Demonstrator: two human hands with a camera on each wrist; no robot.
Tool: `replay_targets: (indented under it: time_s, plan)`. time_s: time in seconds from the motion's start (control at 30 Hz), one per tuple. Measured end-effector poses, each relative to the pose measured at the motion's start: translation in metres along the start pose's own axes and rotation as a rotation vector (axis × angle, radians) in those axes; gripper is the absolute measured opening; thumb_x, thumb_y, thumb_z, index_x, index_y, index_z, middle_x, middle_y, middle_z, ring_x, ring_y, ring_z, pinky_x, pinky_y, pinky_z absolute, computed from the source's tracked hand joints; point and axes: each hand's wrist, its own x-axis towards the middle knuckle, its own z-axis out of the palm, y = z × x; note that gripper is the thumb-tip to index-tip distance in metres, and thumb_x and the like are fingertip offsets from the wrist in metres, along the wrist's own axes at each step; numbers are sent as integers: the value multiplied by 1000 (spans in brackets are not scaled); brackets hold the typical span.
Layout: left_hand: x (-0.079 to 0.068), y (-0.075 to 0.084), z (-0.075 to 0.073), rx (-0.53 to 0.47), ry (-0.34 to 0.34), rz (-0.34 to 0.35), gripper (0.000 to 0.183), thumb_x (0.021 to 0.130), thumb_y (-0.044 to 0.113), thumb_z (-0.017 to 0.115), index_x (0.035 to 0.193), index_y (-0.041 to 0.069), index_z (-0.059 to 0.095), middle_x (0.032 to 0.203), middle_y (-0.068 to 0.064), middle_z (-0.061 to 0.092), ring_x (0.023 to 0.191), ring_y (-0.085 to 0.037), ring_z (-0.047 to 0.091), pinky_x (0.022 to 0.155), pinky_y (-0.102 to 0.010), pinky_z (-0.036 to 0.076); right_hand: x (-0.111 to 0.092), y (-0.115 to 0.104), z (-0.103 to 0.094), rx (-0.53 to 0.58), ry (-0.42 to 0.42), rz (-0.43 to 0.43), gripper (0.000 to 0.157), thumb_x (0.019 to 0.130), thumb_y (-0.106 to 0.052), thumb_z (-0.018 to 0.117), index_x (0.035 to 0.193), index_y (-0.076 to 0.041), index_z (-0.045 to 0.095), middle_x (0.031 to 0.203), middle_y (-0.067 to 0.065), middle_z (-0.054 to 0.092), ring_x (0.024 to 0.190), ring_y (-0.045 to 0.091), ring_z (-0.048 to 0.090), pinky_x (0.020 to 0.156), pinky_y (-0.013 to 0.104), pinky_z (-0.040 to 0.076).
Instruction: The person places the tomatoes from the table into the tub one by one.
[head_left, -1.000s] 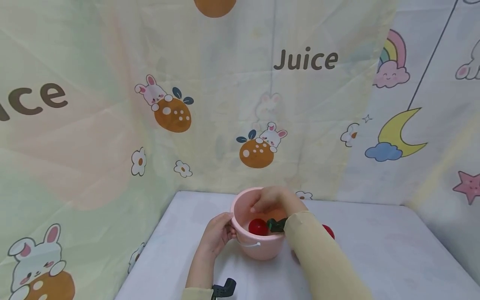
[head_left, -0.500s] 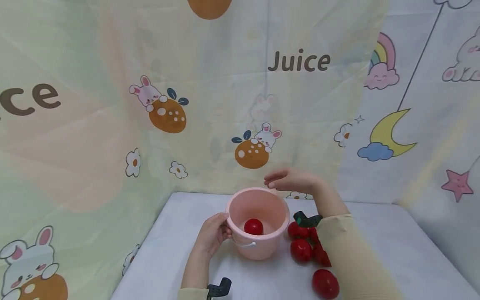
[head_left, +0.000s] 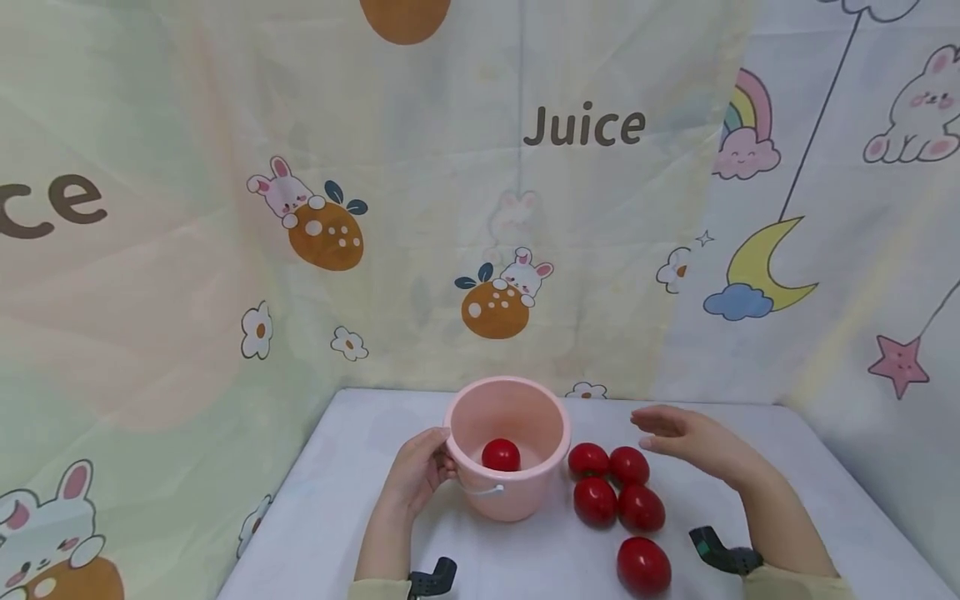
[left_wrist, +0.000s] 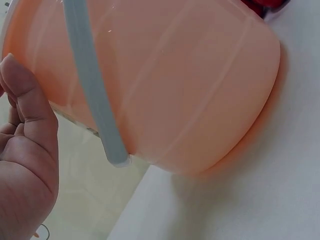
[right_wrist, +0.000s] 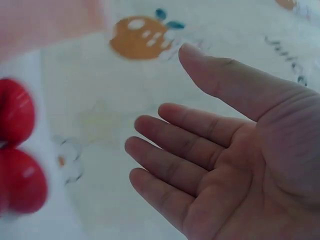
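Note:
A pink bucket with a pale handle stands upright on the white table. My left hand grips its rim at the left side; in the left wrist view the thumb lies against the outside wall. Inside, at the bottom, lies one shiny red tomato-like fruit. Several more such red fruits sit close together to the right of the bucket, with a single one nearer the front. Above and right of that group, my right hand is in the air, fingers extended, palm bare in the right wrist view.
The white table meets a printed cloth backdrop behind the bucket and at both sides. Black wrist devices are strapped on both forearms.
My right hand has come up out of the bucket and swung right over the red fruits, uncovering them. The red fruit stays in the bucket, and my left hand keeps its grip on the rim.

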Motion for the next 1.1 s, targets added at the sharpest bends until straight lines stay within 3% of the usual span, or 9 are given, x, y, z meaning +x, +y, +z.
replay_targets:
  time_s: [0.17,0.37,0.67,1.1]
  plan:
    - [-1,-1,0,5,-1,4,47,97,35,60,117,-7,57,73,0,60,63,-12,57,63,-22,55,-12,58,27,64,15,131,74,85,-44,73,143,-6,47,143,21,53,132,43,49,94,55,53]
    - [-2,0,0,-13,-10,10,42,97,32,59,112,-7,57,71,0,59,61,-11,56,61,-22,54,-16,90,51,133,20,213,74,82,-42,76,140,-5,50,135,19,59,123,36,57,92,55,54]
    - [-2,-2,0,-13,-25,13,41,97,30,58,114,-8,57,71,0,61,61,-10,57,61,-21,54,-11,109,66,135,18,271,78,76,-42,80,139,-6,52,131,15,62,117,31,61,91,57,54]
    - [-2,-1,2,-21,-5,12,36,97,30,59,106,-5,59,68,0,60,59,-10,57,58,-20,53,-11,112,68,129,12,271,82,72,-40,84,140,-6,52,132,17,62,117,32,61,89,55,55]
